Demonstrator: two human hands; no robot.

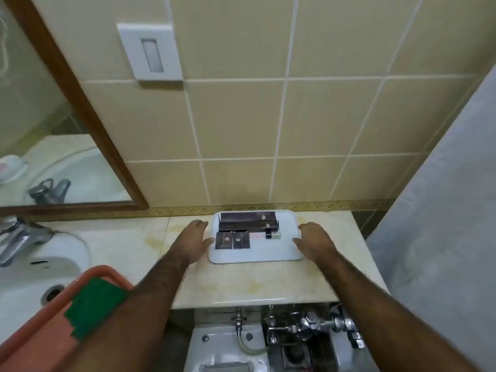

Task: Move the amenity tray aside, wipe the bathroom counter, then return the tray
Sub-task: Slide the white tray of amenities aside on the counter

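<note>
A white rectangular amenity tray (271, 252) sits on the beige marble counter (241, 283) against the tiled wall. It carries two long dark boxes (248, 221), two small dark square packets (233, 240) and a small tube (265, 236). My left hand (194, 237) is at the tray's left edge, fingers spread, thumb touching the rim. At the tray's right edge is my right hand (312, 238), fingers apart, thumb on the rim. Neither hand has closed around the tray. A green cloth (94, 308) lies over the rim of an orange bucket (35, 342) at lower left.
A white sink (40, 275) with a metal tap (18, 237) is to the left. A wood-framed mirror (80, 108) hangs above it. Below the counter's front edge are a toilet cistern and chrome flush valve (308, 326). A grey curtain (442, 210) stands at right.
</note>
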